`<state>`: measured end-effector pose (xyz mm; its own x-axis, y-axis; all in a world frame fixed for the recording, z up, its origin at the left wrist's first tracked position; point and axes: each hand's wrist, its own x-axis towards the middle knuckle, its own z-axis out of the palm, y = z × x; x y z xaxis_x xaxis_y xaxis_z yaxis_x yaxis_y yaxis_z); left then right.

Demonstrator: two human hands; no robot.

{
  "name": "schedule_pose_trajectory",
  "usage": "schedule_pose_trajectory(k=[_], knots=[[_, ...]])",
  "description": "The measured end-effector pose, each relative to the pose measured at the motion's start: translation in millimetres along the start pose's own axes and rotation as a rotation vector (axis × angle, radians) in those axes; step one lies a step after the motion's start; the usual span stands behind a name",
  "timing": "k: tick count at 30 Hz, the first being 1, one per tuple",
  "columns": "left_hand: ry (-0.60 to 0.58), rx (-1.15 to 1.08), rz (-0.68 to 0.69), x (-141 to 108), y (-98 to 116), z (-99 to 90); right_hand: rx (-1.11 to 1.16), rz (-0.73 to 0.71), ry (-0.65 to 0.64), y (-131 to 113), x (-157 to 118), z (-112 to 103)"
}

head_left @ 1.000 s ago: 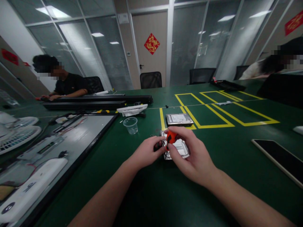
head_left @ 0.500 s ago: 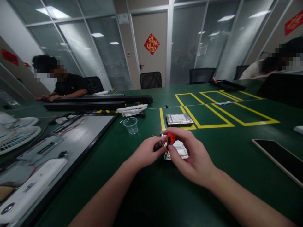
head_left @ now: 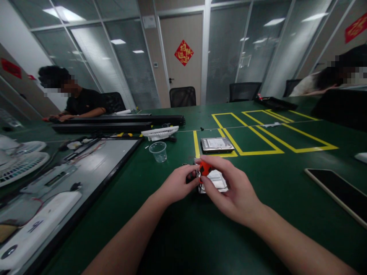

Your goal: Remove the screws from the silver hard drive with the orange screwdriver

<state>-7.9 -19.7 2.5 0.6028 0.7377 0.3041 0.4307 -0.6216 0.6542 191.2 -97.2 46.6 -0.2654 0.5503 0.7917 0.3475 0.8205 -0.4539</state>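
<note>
A hard drive [head_left: 219, 179] lies flat on the green table in front of me, partly covered by my hands. My right hand [head_left: 233, 187] pinches the orange and black handle of a screwdriver [head_left: 205, 168] over the drive's left side. The tool's tip is hidden. Close by on the left, my left hand [head_left: 179, 183] has its fingers closed at the drive's left edge, near the screwdriver; something dark shows between them, too small to make out. Just beyond my hands a second hard drive [head_left: 217, 144] rests label side up.
A clear plastic cup [head_left: 158, 152] and a white fan grille [head_left: 159, 133] stand left of the drives. Further left are a large flat panel [head_left: 114, 152] and a white power strip [head_left: 43, 229]. A phone [head_left: 338, 191] lies right. Two people sit across the table.
The orange handle has turned in my right hand's fingers, showing different black patches, and stands slightly further left. My left hand has kept its place.
</note>
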Motion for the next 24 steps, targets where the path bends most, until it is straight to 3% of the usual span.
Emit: schedule_pose_trajectory(k=[24], knots=[[0.014,0.028,0.01,-0.5,-2.9,0.5,-0.021,-0.03,0.036,2.5,4.8,-1.0]])
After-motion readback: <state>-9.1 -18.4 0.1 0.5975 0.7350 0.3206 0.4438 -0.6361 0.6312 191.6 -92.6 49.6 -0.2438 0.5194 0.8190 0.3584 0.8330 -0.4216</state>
